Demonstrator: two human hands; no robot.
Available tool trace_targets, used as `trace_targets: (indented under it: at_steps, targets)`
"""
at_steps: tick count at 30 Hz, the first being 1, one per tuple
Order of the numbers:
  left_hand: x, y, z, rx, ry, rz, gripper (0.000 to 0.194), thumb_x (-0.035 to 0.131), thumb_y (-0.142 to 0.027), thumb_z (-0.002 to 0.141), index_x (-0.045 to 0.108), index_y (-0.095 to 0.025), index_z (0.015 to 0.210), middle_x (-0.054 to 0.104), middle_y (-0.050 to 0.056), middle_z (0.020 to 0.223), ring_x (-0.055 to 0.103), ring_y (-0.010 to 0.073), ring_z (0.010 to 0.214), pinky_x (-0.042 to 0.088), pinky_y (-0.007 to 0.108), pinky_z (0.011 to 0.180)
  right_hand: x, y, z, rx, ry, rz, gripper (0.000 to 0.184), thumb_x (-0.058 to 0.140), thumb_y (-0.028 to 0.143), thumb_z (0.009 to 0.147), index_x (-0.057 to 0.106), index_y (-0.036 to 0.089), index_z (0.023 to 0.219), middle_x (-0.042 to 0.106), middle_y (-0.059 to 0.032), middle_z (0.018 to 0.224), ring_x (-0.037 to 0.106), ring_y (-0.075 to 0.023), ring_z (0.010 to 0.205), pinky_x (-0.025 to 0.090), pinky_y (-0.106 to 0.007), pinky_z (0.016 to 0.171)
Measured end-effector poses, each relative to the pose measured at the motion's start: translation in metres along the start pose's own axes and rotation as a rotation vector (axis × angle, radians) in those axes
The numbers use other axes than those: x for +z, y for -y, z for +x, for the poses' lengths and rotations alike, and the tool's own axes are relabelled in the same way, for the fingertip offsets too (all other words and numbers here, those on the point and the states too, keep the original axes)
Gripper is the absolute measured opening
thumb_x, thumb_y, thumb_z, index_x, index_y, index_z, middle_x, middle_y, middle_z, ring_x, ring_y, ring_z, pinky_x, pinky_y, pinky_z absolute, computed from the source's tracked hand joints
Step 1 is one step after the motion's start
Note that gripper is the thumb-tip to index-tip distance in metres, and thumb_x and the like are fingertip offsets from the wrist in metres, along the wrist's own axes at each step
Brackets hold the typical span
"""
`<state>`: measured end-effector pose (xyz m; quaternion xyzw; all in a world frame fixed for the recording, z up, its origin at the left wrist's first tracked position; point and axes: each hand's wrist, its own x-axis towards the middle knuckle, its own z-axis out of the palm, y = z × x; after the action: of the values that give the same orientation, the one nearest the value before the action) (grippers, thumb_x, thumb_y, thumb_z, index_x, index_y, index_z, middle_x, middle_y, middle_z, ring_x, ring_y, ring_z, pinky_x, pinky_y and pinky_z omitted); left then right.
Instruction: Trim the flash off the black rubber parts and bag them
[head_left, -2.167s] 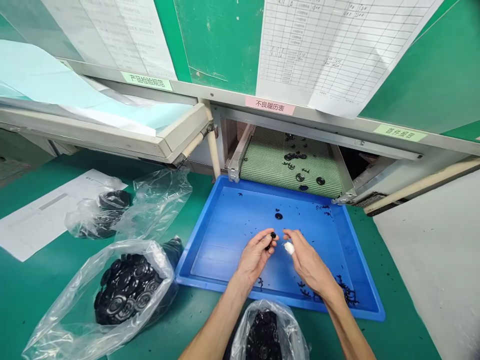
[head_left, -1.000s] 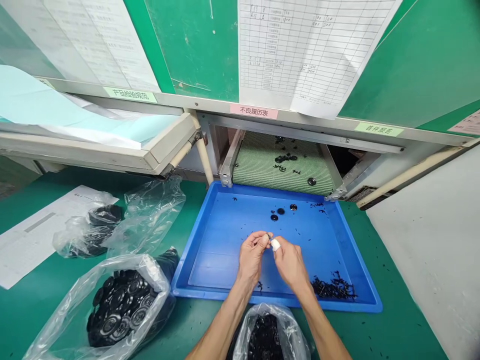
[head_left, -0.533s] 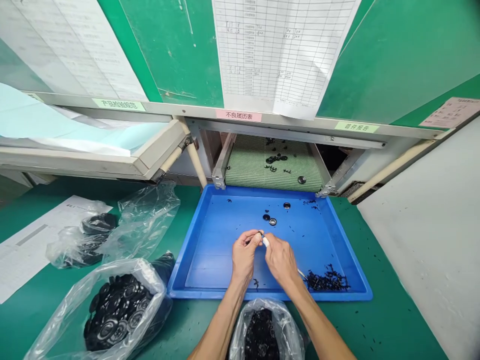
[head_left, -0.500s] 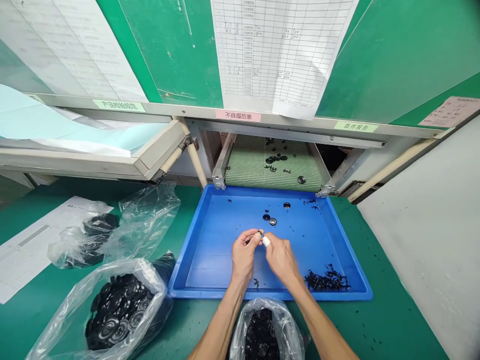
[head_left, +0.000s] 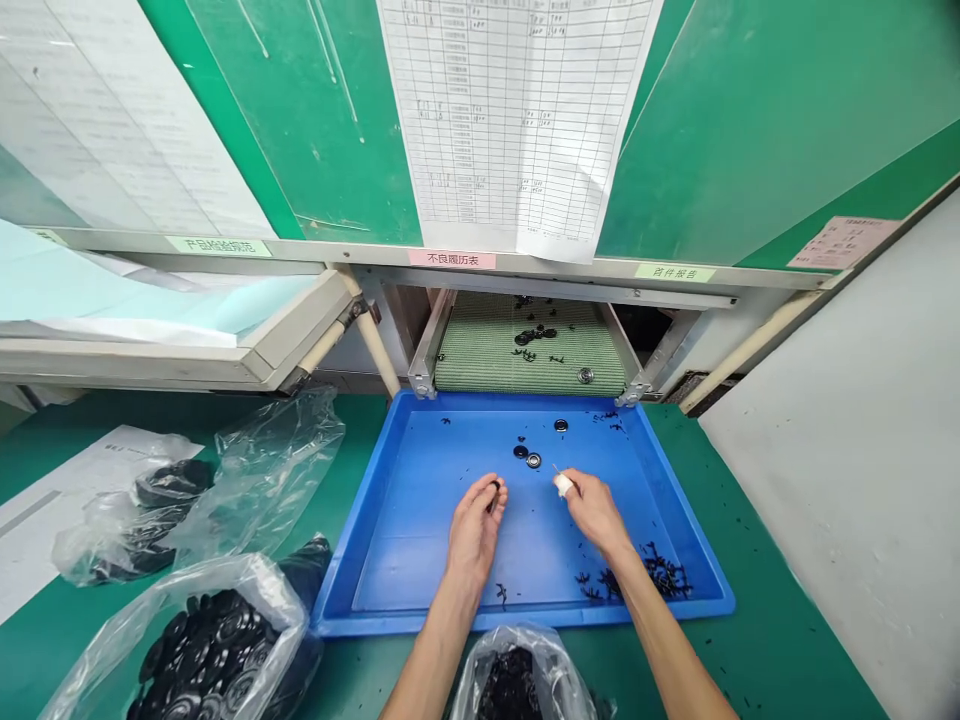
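Above the blue tray [head_left: 405,500], my left hand [head_left: 472,535] is closed around a small black part [head_left: 494,486], mostly hidden by the fingers. Apart from it on the right, my right hand [head_left: 598,515] grips a small tool [head_left: 563,484] with a white handle and a thin pointed tip. Beyond the hands lie a black disc [head_left: 520,452], a ringed disc [head_left: 533,460] and another round part [head_left: 561,425]. A pile of thin black scraps [head_left: 664,575] sits in the tray's near right corner.
A green conveyor belt [head_left: 487,370] carrying black parts ends at the tray's far edge. An open plastic bag of black discs [head_left: 202,650] stands at left, another bag of black pieces [head_left: 514,685] in front. A document shelf [head_left: 300,345] juts out at upper left.
My hands have parted: the right hand, with the white-handled tool, has moved right, and the left hand slightly left with the black part. The view has tilted up and shifted slightly.
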<state>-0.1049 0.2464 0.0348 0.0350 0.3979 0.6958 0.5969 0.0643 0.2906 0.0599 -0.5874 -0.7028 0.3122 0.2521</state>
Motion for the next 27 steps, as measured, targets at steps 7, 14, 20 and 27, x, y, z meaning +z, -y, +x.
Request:
trace_targets:
  at_steps: [7,14,20,27]
  targets:
    - [0.003,-0.005,0.001,-0.172,0.040,-0.170,0.015,0.066,-0.022,0.075,0.053,-0.015,0.070,0.055,0.000,0.065,0.051,0.0071,0.051,0.040,0.015,0.039,-0.052,0.040,0.081,-0.144,-0.209,-0.300,0.030,0.037,0.018,0.084,0.066,0.018,0.092,0.058,-0.0048,0.081,0.050,-0.0160,0.072,0.032,-0.025,0.067]
    - [-0.005,-0.005,0.002,-0.216,0.071,-0.179,0.017,0.066,-0.024,0.079,0.056,-0.013,0.087,0.032,-0.009,0.053,0.028,0.0015,0.037,0.019,0.010,0.028,-0.065,0.084,0.163,-0.182,-0.191,-0.417,0.031,0.038,0.013,0.082,0.067,0.014,0.094,0.060,-0.0109,0.090,0.052,-0.0176,0.076,0.029,-0.027,0.063]
    - [-0.008,-0.013,0.002,-0.146,-0.030,-0.196,0.011,0.062,-0.015,0.081,0.057,-0.011,0.090,0.049,-0.002,0.069,0.035,0.0006,0.043,0.022,0.009,0.029,-0.066,0.070,0.146,-0.228,0.101,-0.423,0.027,0.041,0.015,0.081,0.068,0.017,0.085,0.060,-0.0036,0.066,0.050,-0.0148,0.059,0.028,-0.024,0.055]
    - [-0.013,-0.022,-0.027,-0.072,0.079,-0.136,0.031,0.065,-0.043,0.078,0.058,-0.014,0.080,0.023,-0.011,0.047,0.015,0.0014,0.034,0.012,0.013,0.030,-0.008,0.022,0.098,-0.169,0.249,-0.407,0.030,0.043,0.008,0.078,0.068,0.019,0.088,0.067,-0.0044,0.084,0.058,-0.0153,0.077,0.034,-0.022,0.066]
